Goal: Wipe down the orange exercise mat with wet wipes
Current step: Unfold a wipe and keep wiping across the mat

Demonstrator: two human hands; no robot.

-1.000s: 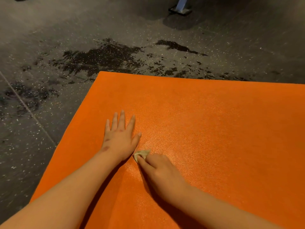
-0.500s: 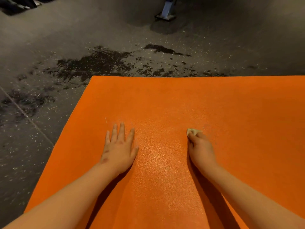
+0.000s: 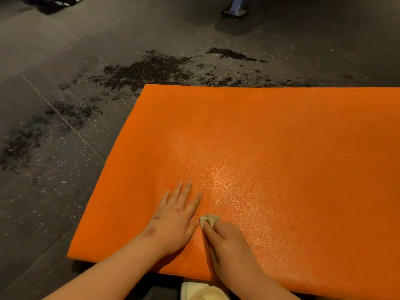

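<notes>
While the left hand point(image 3: 173, 221) lies flat on the mat point(image 3: 281, 148) with its fingers straight and spread, the right hand point(image 3: 227, 241), just beside it at 3 o'clock, curls its fingers round a small crumpled wipe point(image 3: 208, 219) and holds it against the mat. The wipe pokes out at that hand's 11 o'clock, close to the left thumb. The orange mat lies on a dark speckled floor point(image 3: 65, 191). Wet patches point(image 3: 147, 70) darken the floor at the mat's 11 o'clock. A metal foot point(image 3: 234, 10) stands well apart at 12. A pale thing point(image 3: 201, 292) at 6 is cut off.
</notes>
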